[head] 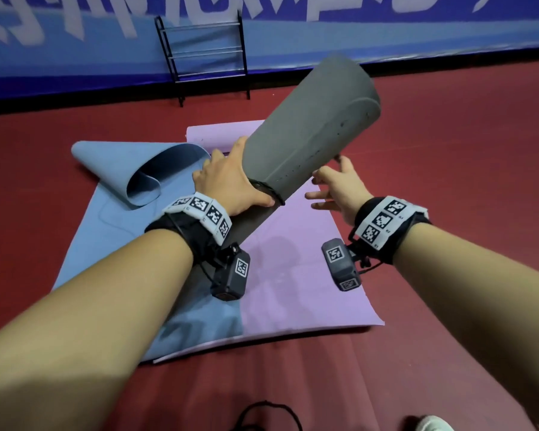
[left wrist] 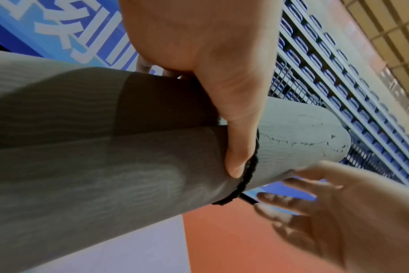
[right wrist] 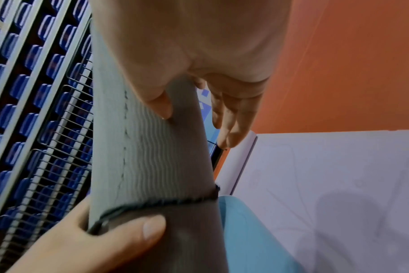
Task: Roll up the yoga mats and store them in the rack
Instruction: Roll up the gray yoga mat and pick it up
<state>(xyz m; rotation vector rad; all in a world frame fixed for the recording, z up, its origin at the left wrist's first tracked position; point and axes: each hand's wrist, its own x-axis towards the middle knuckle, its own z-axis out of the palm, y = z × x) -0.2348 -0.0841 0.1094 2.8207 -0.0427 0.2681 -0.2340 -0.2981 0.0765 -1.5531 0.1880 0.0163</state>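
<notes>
A rolled grey yoga mat (head: 308, 126) tilts up and to the right above the floor. A black cord (head: 266, 189) is tied round it near its lower part. My left hand (head: 231, 181) grips the roll at the cord, thumb (left wrist: 236, 151) pressed beside the cord (left wrist: 247, 175). My right hand (head: 336, 185) is open beside the roll's right side, fingers spread; its thumb (right wrist: 159, 103) touches the grey mat (right wrist: 156, 157). A purple mat (head: 293, 259) lies flat underneath. A blue mat (head: 112, 213) lies on the left with its far end curled over. The black rack (head: 206, 57) stands at the wall.
The floor (head: 448, 181) is red. A blue banner wall (head: 386, 32) runs behind the rack. A loose black cord (head: 268, 415) lies by my feet, and a white shoe (head: 433, 424) shows at the bottom right.
</notes>
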